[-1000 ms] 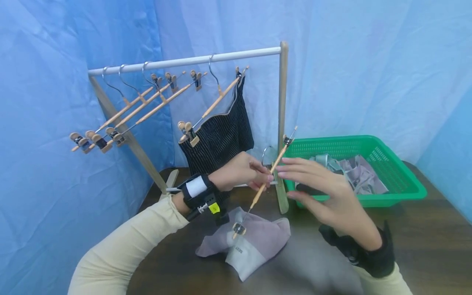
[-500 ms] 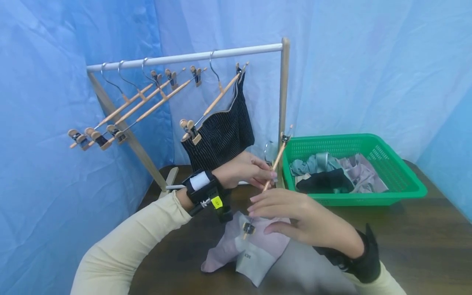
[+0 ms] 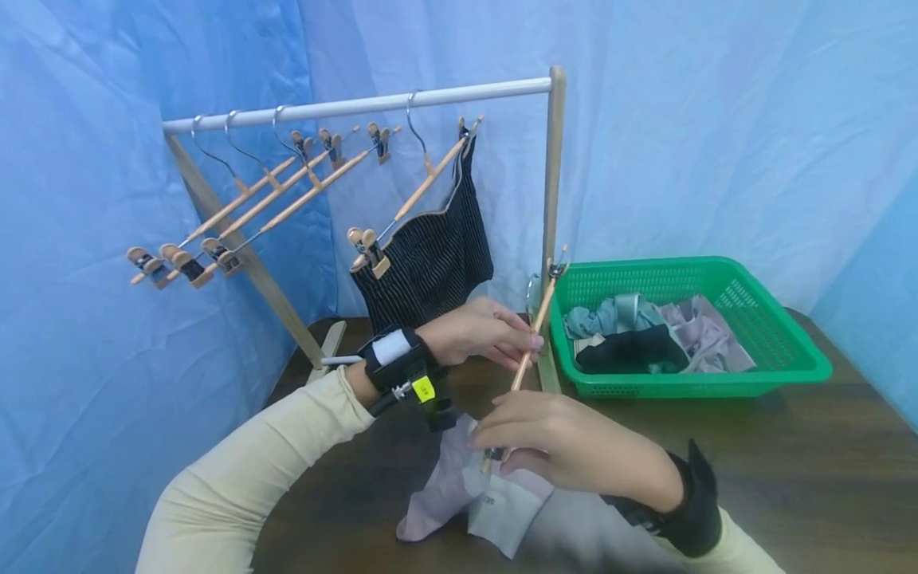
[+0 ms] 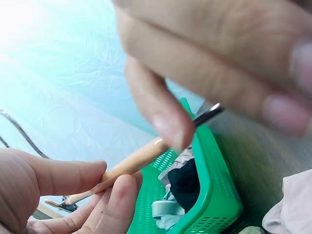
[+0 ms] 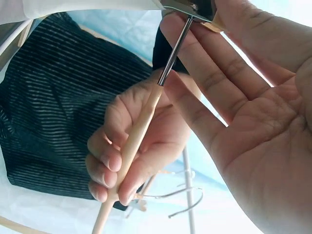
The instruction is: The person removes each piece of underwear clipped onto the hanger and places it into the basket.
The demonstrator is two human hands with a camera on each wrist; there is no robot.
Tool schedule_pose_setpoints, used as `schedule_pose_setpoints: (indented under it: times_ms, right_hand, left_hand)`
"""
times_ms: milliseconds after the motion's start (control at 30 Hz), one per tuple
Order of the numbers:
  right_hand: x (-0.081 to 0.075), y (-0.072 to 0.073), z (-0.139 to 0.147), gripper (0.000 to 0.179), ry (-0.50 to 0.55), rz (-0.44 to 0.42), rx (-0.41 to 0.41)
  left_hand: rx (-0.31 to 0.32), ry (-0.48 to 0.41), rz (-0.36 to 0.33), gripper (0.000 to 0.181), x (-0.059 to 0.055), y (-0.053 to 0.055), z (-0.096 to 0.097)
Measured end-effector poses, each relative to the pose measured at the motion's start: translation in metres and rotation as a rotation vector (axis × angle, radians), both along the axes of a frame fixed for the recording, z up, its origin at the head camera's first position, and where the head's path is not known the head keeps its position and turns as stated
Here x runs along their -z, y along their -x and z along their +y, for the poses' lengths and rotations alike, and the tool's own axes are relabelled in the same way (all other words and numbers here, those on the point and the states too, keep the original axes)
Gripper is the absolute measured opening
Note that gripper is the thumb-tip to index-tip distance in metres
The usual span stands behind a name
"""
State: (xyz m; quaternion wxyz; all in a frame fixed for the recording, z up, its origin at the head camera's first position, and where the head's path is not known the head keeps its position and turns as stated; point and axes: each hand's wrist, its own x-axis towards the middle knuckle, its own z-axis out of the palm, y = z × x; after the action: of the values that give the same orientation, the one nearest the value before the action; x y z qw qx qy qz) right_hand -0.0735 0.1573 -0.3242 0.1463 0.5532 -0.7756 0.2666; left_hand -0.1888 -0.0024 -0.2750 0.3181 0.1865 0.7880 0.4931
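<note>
My left hand pinches the wooden middle of a clip hanger between thumb and fingers, holding it slanted above the table. My right hand is at the hanger's lower end, its fingers mostly straight. In the right wrist view, those fingertips lie against the metal rod, and the thumb is beside the clip. Below lies a pale mauve and grey garment with small lettering, partly hidden behind my right hand. The upper clip of the hanger holds nothing.
A rack with a white rail stands behind, carrying several clip hangers. A black pinstriped garment hangs from one. To the right, a green basket contains teal, black and mauve clothes. Blue cloth surrounds the dark wooden table.
My right hand has moved left and down from beside the hanger's middle to its lower clip. My left hand keeps hold of the hanger and has shifted slightly right.
</note>
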Motion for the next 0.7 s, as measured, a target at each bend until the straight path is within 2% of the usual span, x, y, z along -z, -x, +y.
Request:
schedule_pose_setpoints:
  times_ms: [133,467,567,700]
  right_hand:
    - [-0.0007,-0.0019,-0.0009,0.039,-0.020,0.025,0.006]
    - [-0.0005,-0.0064,-0.0062,0.034,-0.058,-0.007,0.009]
    - [0.0002,-0.0062,-0.0073,0.034,-0.055,0.006,0.010]
    - [0.0022,-0.0051,-0.0091,0.034,-0.029,0.043,0.011]
  left_hand:
    - [0.030,0.022,0.014,0.024,-0.0016,0.0009,-0.0012]
    - [0.133,0.135,0.019,0.020,-0.0065,0.0080,-0.0031]
    - [0.146,0.142,0.014,0.019,-0.0071,0.0089,-0.0031]
    - [0.133,0.130,0.006,0.020,-0.0053,0.0091,-0.0030]
